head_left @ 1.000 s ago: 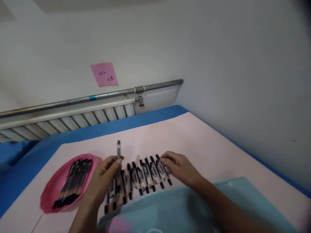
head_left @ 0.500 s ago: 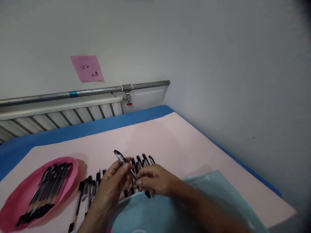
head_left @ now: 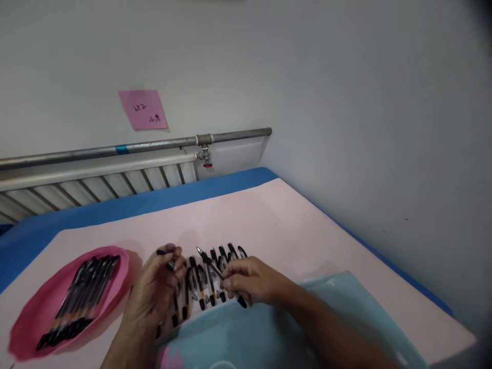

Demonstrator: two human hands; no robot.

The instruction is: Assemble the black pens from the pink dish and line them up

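Note:
My right hand (head_left: pixel 253 281) grips an uncapped pen (head_left: pixel 213 268) near its lower end, the bare writing tip slanting up to the left. Apart from it, my left hand (head_left: pixel 149 292) pinches a black pen cap (head_left: pixel 163 252) between thumb and fingers. Beneath and between the hands, several black pens (head_left: pixel 201 281) lie in a row on the pink sheet, some with caps and clips visible. My left forearm and hand hide part of this row. To the left, a pink dish (head_left: pixel 25 320) holds a bundle of capped pens (head_left: pixel 79 302).
The pink sheet (head_left: pixel 246 215) covers a blue tabletop (head_left: pixel 154 199). A light blue cloth (head_left: pixel 277 333) lies along the near edge. Behind the table run a radiator (head_left: pixel 111 184) and a metal pipe (head_left: pixel 161 144). The wall (head_left: pixel 365 154) stands close on the right.
The cap has come off the pen. My left hand moved left with the cap, while my right hand kept the pen, its tip now exposed. The view shifted slightly.

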